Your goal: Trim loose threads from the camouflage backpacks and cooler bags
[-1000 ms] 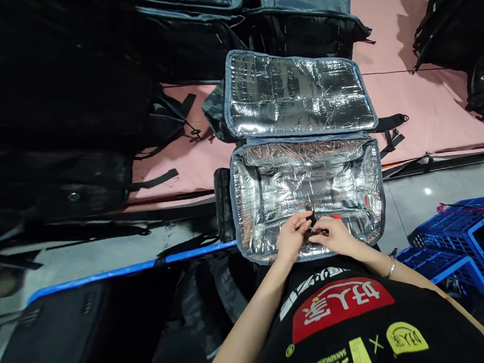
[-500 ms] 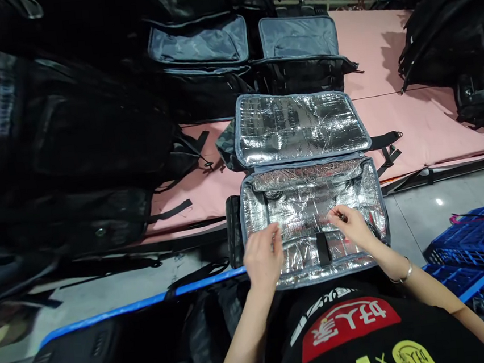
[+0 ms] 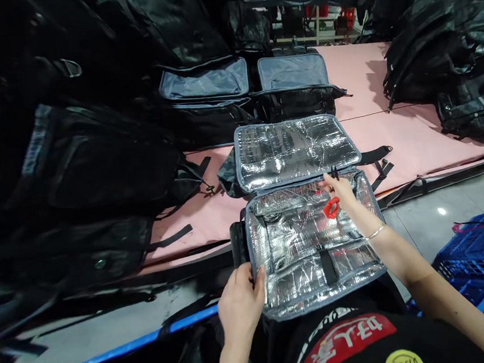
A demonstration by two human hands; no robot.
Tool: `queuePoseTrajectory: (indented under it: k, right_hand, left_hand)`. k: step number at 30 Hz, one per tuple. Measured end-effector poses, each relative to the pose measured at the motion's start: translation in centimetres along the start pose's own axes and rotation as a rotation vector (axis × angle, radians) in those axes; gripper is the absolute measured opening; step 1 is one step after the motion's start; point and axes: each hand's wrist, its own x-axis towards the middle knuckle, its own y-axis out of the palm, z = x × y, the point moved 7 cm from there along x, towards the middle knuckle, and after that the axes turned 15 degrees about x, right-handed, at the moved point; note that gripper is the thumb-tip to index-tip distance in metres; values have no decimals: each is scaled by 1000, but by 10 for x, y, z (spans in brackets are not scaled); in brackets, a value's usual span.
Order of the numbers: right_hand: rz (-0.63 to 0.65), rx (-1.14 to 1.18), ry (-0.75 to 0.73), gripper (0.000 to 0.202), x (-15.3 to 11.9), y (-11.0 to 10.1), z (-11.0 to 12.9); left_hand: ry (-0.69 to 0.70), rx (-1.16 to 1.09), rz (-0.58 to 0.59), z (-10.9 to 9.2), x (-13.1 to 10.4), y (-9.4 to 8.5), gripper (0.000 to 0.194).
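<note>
An insulated bag with a shiny silver lining (image 3: pixel 293 228) lies open in front of me, its silver-lined lid (image 3: pixel 294 148) folded back on the pink table. My left hand (image 3: pixel 241 301) is closed on the bag's left front edge, thumb on the inside. My right hand (image 3: pixel 340 190) is over the back right of the opening, near the lid hinge, closed on what look like small scissors with a red handle loop (image 3: pixel 331 209). A dark tip sticks up past the fingers; the rest is hidden. A black strap (image 3: pixel 329 266) lies on the front inner wall.
Black bags (image 3: pixel 112 171) crowd the left side. Two open bags with grey-blue lids (image 3: pixel 294 72) stand at the back of the pink table (image 3: pixel 414 153). More dark bags (image 3: pixel 466 108) are at right. Blue crates (image 3: pixel 475 250) stand on the floor at lower right; a blue rim (image 3: pixel 113 353) runs at lower left.
My left hand has moved from over the opening down to the bag's left edge and gripped it. My right hand has gone up toward the hinge, and the red loop now shows. The view has tilted up.
</note>
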Motion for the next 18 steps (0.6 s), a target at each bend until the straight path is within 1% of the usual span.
queuePoseTrajectory:
  k: [2,3,4,6,7,8,9,10,12,14,16,17,18]
  right_hand:
    - [-7,4,-16,34,0,1,-1]
    - [-8,5,-27,35,-2,3,-2]
    - [-7,5,-43,36,-5,3,-2]
    - [-4,9,-80,39,-16,4,-4]
    - [2,10,-100,40,-23,4,-5]
    - [16,9,-126,41,-30,4,-5]
    - [38,5,-154,42,-37,4,-4]
    - [62,-1,-183,43,-45,4,-4]
    - [105,-21,-227,43,-57,3,-2]
    - [117,-44,-249,44,-65,1,-2]
    - [113,-66,-249,43,-67,-2,-3]
    - [110,-76,-243,42,-67,-3,-3]
    - [101,-89,-233,41,-66,-5,-3]
  left_hand:
    - [-7,4,54,1,4,1,27]
    - [-35,-8,57,2,7,-1,26]
    - [-72,-30,28,4,10,-6,26]
    - [-150,-119,-94,3,15,-20,30]
    - [-181,-202,-146,0,17,-27,32]
    - [-198,-319,-151,-5,21,-29,33]
    - [-208,-465,-99,-14,25,-27,33]
    - [-212,-622,-6,-25,31,-22,33]
    - [-208,-903,214,-56,42,-9,35]
    - [-205,-1104,399,-89,54,2,41]
    - [-248,-1265,506,-114,64,11,45]
    - [-287,-1337,529,-123,69,16,45]
    - [-328,-1396,525,-129,73,20,45]
